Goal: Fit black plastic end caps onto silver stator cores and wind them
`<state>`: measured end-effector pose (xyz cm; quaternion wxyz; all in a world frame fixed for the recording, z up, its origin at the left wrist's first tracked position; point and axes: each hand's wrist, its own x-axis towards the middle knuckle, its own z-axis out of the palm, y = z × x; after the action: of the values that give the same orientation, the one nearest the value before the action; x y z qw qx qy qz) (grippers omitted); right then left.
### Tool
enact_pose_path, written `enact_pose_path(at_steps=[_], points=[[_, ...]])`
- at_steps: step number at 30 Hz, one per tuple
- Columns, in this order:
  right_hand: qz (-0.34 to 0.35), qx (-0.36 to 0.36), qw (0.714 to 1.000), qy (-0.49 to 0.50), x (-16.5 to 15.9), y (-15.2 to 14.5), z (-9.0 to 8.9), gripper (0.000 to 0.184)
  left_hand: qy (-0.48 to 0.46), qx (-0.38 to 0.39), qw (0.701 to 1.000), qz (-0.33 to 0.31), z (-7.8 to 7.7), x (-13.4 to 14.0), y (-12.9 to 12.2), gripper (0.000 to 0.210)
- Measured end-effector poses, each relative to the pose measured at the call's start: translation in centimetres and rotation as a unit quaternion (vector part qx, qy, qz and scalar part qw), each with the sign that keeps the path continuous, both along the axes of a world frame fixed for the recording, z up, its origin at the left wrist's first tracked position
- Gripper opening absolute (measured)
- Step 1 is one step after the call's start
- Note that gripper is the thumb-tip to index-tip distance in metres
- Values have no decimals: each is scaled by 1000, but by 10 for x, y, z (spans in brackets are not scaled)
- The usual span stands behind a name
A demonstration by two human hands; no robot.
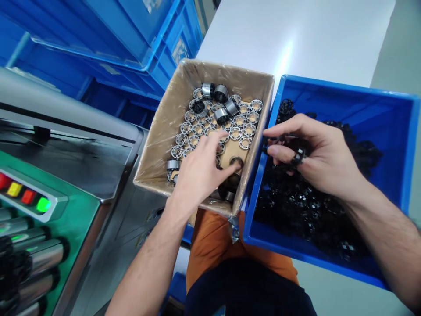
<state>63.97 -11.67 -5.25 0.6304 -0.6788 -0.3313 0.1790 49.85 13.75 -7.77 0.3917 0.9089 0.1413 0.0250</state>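
Note:
My left hand [202,166] reaches into a plastic-lined cardboard box [161,136], thumb and fingers apart. Its thumb tip is at a dark-looking ring [236,161]; whether they touch I cannot tell. Silver slotted metal rings [235,133] stand in rows on the box floor. Several metal cylinders with black ends [221,115] lie tilted on top of them. Over the blue bin [283,243], my right hand [315,151] has its fingers curled around small black plastic parts [297,156]. More black plastic parts [305,206] are heaped in that bin below it.
A green machine panel [79,206] with lit buttons [28,193] and shiny cylinders [42,259] is at the left. Stacked blue crates [154,48] rise behind the box. A white table [256,35] extends beyond the box and bin.

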Motion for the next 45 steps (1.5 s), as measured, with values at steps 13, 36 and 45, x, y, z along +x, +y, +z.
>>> enact_pose_path(at_steps=[13,36,45], points=[[12,32,990,137,-30,17,4,13,-72,-569,806,148,16,1,-78,66],[-90,34,985,-147,-55,16,-15,25,-69,-537,840,-15,4,-19,-68,45],[-71,60,986,-139,-55,15,-8,29,-104,-533,840,-7,10,-21,-75,43]])
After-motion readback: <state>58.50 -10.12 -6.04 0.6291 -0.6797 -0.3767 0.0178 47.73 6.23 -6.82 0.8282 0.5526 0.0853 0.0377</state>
